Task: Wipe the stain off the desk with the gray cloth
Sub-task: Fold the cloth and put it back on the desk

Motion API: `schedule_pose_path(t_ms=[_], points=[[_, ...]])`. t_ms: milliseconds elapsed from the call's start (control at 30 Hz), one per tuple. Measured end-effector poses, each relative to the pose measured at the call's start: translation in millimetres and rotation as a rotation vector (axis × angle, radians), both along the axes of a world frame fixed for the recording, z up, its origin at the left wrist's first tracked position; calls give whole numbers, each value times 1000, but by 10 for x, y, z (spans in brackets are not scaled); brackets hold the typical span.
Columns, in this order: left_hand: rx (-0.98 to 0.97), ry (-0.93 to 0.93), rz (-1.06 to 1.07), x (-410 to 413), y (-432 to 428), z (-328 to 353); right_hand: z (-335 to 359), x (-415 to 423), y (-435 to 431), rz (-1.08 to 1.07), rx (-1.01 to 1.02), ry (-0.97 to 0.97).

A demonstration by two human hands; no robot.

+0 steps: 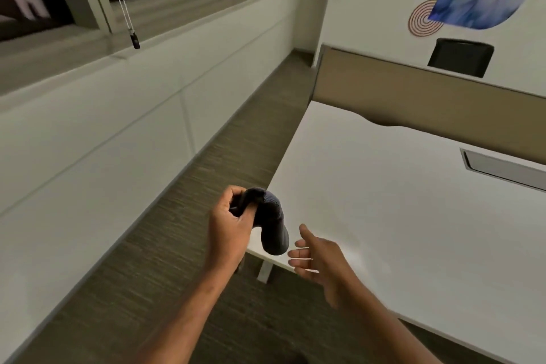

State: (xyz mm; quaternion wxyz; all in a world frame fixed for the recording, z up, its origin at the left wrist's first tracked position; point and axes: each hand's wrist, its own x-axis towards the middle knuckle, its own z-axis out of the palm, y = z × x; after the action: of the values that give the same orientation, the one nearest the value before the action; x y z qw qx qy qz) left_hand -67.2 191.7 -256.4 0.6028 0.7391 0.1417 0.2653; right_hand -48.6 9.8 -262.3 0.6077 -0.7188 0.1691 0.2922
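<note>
My left hand (233,224) grips the dark gray cloth (273,227) by its upper end, just off the left corner of the white desk (399,201). The rest of the cloth hangs down in a folded lump over the desk's near left corner. My right hand (317,257) is beside it on the right, fingers loosely spread toward the cloth, a short gap apart from it, holding nothing. No stain shows on the visible desk top.
A tan divider panel (428,103) runs along the desk's far edge, with a grey cable tray slot (502,170) in the top. A black chair back (461,57) stands behind it. Carpeted floor (206,186) lies between desk and the white window wall on the left.
</note>
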Motion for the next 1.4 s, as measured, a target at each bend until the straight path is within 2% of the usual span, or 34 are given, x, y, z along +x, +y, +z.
schedule_pose_path(t_ms=[100, 233, 400, 700, 867, 1000, 1100, 1233, 1333, 1400], points=[[80, -11, 40, 140, -66, 22, 20, 31, -5, -53, 166, 182], [244, -55, 6, 282, -195, -15, 111, 353, 44, -91, 317, 330], [357, -66, -99, 390, -391, -139, 231, 804, 24, -107, 374, 357], [368, -94, -76, 625, -793, -231, 510, 1494, -88, -73, 218, 79], [410, -140, -79, 691, -1057, -241, 704, 1809, -252, 105, 109, -84], [409, -60, -167, 677, -1175, -212, 820, 2027, -381, 268, 65, -191], [279, -19, -105, 669, -1174, -235, 899, 2152, -444, 319, 51, -226], [-118, 123, 180, 892, -1114, -172, 980, 2295, -479, 350, 30, -263], [-449, 258, 177, 1190, -979, -140, 1006, 2367, -503, 341, 47, -273], [-559, 389, 87, 1377, -870, -205, 1022, 2405, -512, 338, 75, -277]])
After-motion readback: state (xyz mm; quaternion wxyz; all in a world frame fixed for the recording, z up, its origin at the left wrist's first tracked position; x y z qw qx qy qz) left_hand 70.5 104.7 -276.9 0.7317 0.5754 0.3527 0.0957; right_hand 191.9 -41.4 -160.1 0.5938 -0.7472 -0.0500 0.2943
